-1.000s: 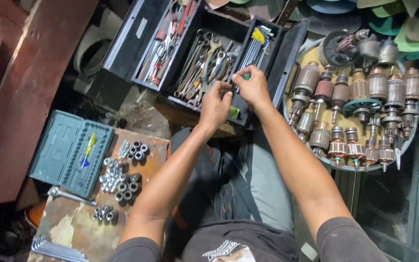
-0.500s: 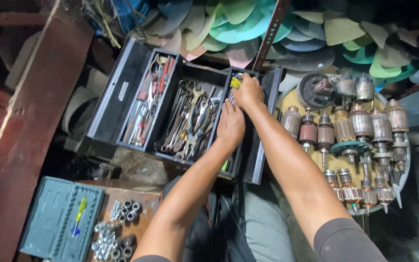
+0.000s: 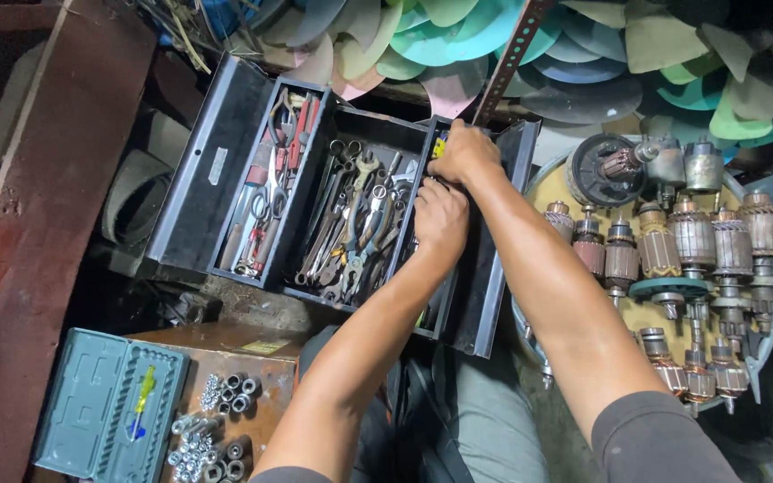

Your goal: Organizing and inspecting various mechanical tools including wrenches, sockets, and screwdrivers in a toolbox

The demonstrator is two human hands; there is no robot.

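Note:
An open black metal toolbox (image 3: 216, 170) with fold-out trays lies in front of me, full of wrenches (image 3: 355, 215), pliers and screwdrivers. My left hand (image 3: 440, 219) reaches into the right-hand tray, fingers curled down among the tools. My right hand (image 3: 465, 152) rests just beyond it over the same tray, next to a yellow-handled tool (image 3: 438, 148). The fingers of both hands are hidden, so what they grip cannot be made out.
A round tray (image 3: 637, 313) of several copper-wound motor armatures (image 3: 691, 237) stands at the right. A teal socket-set case (image 3: 105, 407) and loose sockets (image 3: 212, 425) lie on a rusty box at lower left. Coloured fan blades (image 3: 458, 40) pile up behind. A rusty beam (image 3: 38, 206) runs along the left.
The view has shifted downward and the toolbox sits lower in frame. Both hands stay in the right tray, the left having drawn closer under the right.

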